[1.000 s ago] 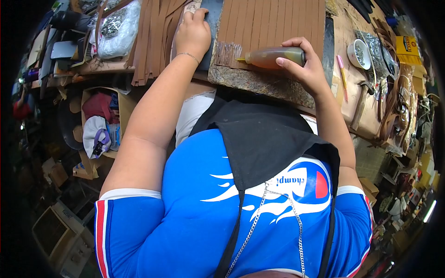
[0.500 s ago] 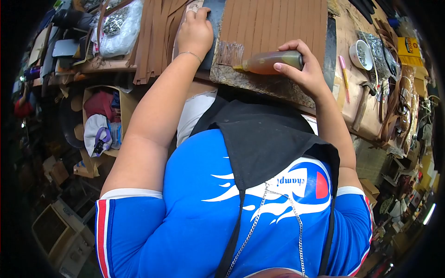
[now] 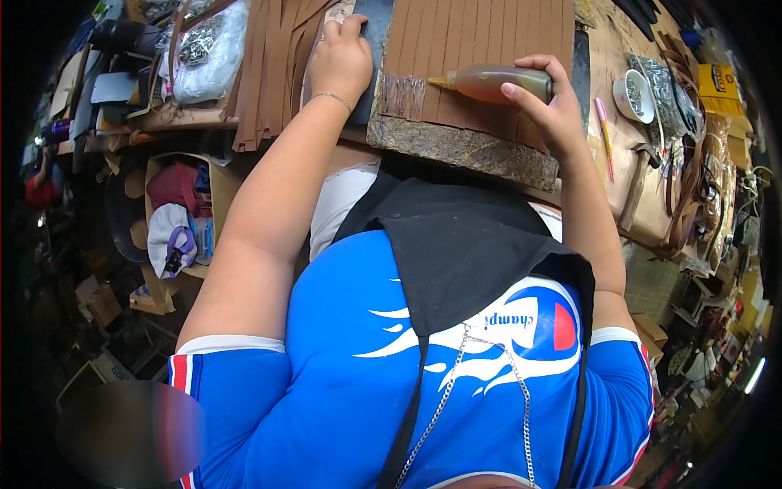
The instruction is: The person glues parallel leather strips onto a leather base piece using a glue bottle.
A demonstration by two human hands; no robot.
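Brown strips hang in a loose bundle over the table's near edge at left. Beside them, my left hand lies with fingers partly curled at the dark slab; whether it grips anything, I cannot tell. In the middle, a brown panel of narrow strips, laid side by side, covers a thick board with a mottled near edge. A glossy, streaked patch marks the panel's near left corner; the rest in view looks matte, so I judge the coating barely begun, with most of the surface left. My right hand, thumb and fingers closed around a bottle of amber liquid, tilts it low over the panel, its yellow nozzle pointing left, just beside the patch. At right lie a pen, a white bowl of small metal pieces and a hammer.
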